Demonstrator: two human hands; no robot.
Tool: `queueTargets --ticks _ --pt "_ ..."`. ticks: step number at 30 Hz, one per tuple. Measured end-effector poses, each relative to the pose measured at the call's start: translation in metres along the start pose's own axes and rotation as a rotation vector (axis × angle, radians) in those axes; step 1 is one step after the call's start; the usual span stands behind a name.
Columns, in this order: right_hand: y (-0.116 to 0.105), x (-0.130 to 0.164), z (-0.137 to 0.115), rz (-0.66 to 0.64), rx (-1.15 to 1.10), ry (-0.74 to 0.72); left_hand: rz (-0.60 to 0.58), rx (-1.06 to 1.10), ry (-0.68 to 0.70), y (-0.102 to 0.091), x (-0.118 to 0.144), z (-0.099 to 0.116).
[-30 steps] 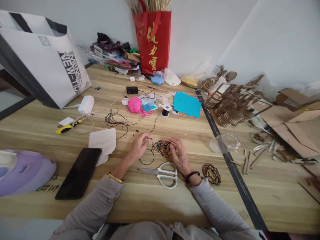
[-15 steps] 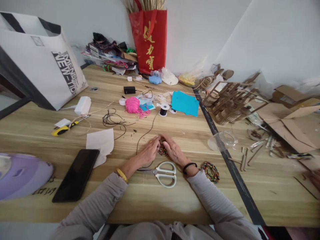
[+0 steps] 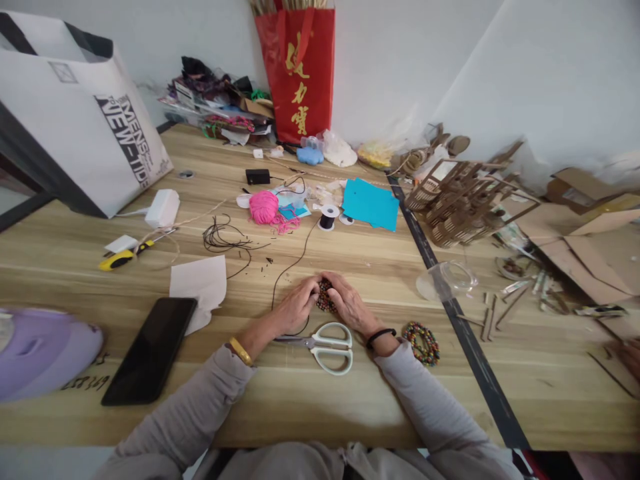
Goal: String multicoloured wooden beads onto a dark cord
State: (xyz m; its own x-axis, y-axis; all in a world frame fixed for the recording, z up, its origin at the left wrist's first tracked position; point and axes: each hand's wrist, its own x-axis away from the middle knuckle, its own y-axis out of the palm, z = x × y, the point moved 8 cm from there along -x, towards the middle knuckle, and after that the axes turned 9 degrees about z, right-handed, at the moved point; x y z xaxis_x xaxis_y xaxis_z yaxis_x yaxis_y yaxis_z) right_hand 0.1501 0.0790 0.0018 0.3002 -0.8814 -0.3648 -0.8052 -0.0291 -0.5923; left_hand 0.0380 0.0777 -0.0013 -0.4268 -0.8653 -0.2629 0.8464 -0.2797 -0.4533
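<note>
My left hand [image 3: 300,301] and my right hand [image 3: 346,301] meet at the middle of the table, curled round a bunch of small multicoloured beads [image 3: 326,297]. Their fingers close on the beads from both sides and hide part of them. Just below lie scissors [image 3: 332,348] with pale green handles, blades toward my left wrist. A thin black cord [image 3: 286,268] runs from a white spool [image 3: 327,217] to beside my left hand. To the right of my right wrist rests a coiled bead bracelet [image 3: 421,344] of similar colours.
A black phone [image 3: 150,350] and white paper [image 3: 200,283] lie to the left, near a yellow cutter [image 3: 117,259]. Behind are pink yarn [image 3: 264,207] and blue sheets [image 3: 371,203]. Wooden models [image 3: 457,207] stand at right. Another person's hand [image 3: 631,357] shows at the right edge.
Both hands stay round the beads, with only a slight shift of the fingers. The whole view has moved a little; objects on the table lie as before.
</note>
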Motion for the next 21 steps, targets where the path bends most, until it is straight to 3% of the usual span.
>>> queueTargets --ticks 10,21 --pt "-0.005 0.001 0.010 0.052 -0.067 0.075 0.094 0.224 -0.160 -0.015 -0.007 -0.014" --pt "-0.009 0.000 0.024 0.118 -0.195 0.157 0.150 0.483 -0.235 -0.021 -0.012 -0.024"
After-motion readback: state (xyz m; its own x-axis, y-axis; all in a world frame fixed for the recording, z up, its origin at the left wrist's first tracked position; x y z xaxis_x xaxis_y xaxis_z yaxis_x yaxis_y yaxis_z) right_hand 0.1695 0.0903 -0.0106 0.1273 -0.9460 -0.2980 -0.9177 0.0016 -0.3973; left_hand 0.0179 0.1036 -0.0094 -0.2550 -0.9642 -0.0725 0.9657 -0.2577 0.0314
